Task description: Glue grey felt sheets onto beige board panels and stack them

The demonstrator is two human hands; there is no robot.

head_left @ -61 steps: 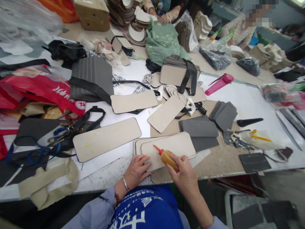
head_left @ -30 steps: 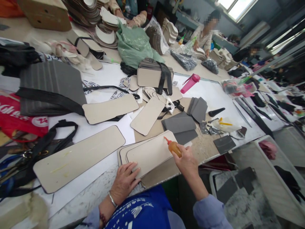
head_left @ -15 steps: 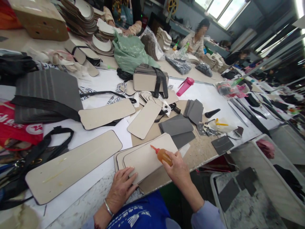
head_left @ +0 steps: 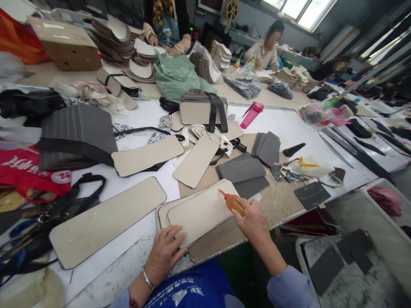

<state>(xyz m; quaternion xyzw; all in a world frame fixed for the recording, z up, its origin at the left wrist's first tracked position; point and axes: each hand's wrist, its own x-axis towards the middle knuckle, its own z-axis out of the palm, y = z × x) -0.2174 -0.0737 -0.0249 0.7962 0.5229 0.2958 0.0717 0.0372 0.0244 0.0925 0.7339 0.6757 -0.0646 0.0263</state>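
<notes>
In my right hand (head_left: 255, 220) is a squeeze bottle (head_left: 235, 205) of amber liquid, its red nozzle pointing down at the right end of a beige panel (head_left: 199, 209). That panel has rounded corners and tops a small stack at the table edge. Spread flat, my left hand (head_left: 165, 250) presses on the stack's near left corner. A longer beige panel (head_left: 109, 222) with yellowish streaks lies to the left. Beyond the stack are another beige panel (head_left: 195, 161) and several dark grey sheets (head_left: 242, 169).
Past the panels stands a strapped bundle (head_left: 199, 112) beside a pink bottle (head_left: 252, 114). A big grey stack (head_left: 77, 132) sits at left. A yellow-handled tool (head_left: 308, 164) lies at right. Below the table edge is a bin (head_left: 346, 273) with dark pieces. Other people work across the table.
My right hand has carried the squeeze bottle to the right along the top panel, toward its far right end. The left hand stays on the panel. The view has shifted slightly.
</notes>
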